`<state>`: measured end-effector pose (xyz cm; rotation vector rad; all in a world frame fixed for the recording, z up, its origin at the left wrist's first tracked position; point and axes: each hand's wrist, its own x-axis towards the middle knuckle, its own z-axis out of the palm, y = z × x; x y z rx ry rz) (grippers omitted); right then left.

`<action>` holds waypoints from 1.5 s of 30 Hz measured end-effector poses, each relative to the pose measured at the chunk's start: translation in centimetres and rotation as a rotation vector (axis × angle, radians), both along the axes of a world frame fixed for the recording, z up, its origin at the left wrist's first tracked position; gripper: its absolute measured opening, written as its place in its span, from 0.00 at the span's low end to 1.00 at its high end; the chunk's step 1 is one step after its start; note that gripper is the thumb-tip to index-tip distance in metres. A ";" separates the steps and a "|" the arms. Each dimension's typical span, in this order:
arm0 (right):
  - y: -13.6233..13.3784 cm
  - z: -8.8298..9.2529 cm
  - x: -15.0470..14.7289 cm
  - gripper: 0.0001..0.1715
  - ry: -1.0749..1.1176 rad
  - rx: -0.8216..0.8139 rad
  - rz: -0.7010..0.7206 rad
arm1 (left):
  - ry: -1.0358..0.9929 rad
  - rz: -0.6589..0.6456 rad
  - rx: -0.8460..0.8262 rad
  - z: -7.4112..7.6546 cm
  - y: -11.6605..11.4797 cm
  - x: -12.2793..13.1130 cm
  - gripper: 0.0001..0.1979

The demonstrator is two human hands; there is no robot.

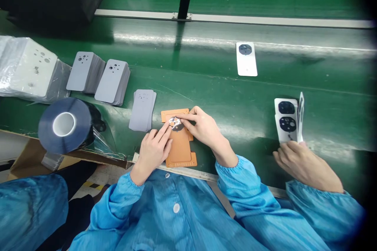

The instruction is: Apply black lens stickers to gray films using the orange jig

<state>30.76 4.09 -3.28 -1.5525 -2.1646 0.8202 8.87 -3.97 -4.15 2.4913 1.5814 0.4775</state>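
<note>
An orange jig [180, 147] with a phone-shaped recess lies in front of me on the green bench. Near its top end sits a dark sticker [177, 127] with round holes, and orange shows through it. My left hand [156, 147] reaches in from the left, fingers stretched, with the fingertips touching the sticker's left edge. From the right, my right hand [204, 127] pinches at the sticker's upper right edge with thumb and index finger; the exact grip is partly hidden. A small stack of grey phone-shaped sheets [143, 110] lies left of the jig.
Two taller grey sheet stacks [84, 72] [113, 82] and bagged white sheets [35, 70] stand left. A large film roll [64, 125] sits at the bench's front edge. A white panel [246, 62] lies farther back. At right, a co-worker's hand [306, 166] holds white panels [287, 109].
</note>
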 end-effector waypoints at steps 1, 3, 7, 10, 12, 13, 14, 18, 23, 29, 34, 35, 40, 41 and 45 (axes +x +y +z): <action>0.1 -0.1 0.2 0.17 0.024 -0.022 0.001 | 0.005 0.007 0.011 -0.1 -0.1 0.0 0.25; 0.4 -0.4 0.6 0.17 0.082 -0.065 0.000 | 0.026 0.017 0.030 -0.3 -0.4 -0.1 0.25; 0.9 -1.3 1.3 0.17 0.199 -0.117 -0.013 | 0.109 0.039 0.049 -0.2 -0.6 0.0 0.22; 1.0 -1.7 1.6 0.17 0.252 -0.127 -0.024 | 0.140 0.057 0.076 -0.1 -0.7 0.1 0.21; 0.9 -1.6 1.6 0.17 0.288 -0.124 -0.035 | 0.133 0.075 0.098 -0.1 -0.8 0.3 0.21; 0.8 -1.6 1.6 0.17 0.302 -0.122 -0.041 | 0.119 0.082 0.109 -0.1 -0.8 0.3 0.20; 0.6 -1.5 1.6 0.18 0.306 -0.121 -0.045 | 0.097 0.086 0.119 -0.2 -0.9 0.3 0.20; 0.2 -1.1 1.3 0.21 0.248 -0.105 -0.043 | -0.100 0.121 0.155 -0.4 -0.7 -0.7 0.15; 0.3 -1.3 1.5 0.21 0.288 -0.093 -0.020 | -0.158 0.555 0.151 0.4 1.2 -5.0 0.16; 0.6 -2.0 2.2 0.20 0.397 -0.105 -0.012 | -0.089 0.756 -0.090 1.1 2.8 -8.1 0.20; 0.5 -2.1 2.5 0.20 0.441 -0.104 -0.006 | -0.503 0.820 -0.046 0.9 3.2 -8.2 0.17; 0.5 -2.1 2.5 0.20 0.451 -0.104 -0.014 | -0.589 0.830 -0.040 1.1 3.2 -8.2 0.18; 0.4 -1.5 2.1 0.22 0.584 -0.134 -0.141 | -0.937 0.786 -0.098 3.0 1.8 -6.8 0.20; 0.4 -1.2 1.8 0.24 0.646 -0.166 -0.162 | -1.039 0.760 -0.139 3.3 1.1 -6.0 0.21; 0.2 0.3 0.3 0.38 0.957 -0.341 -0.053 | -1.171 0.602 -0.379 3.0 -1.9 -1.5 0.21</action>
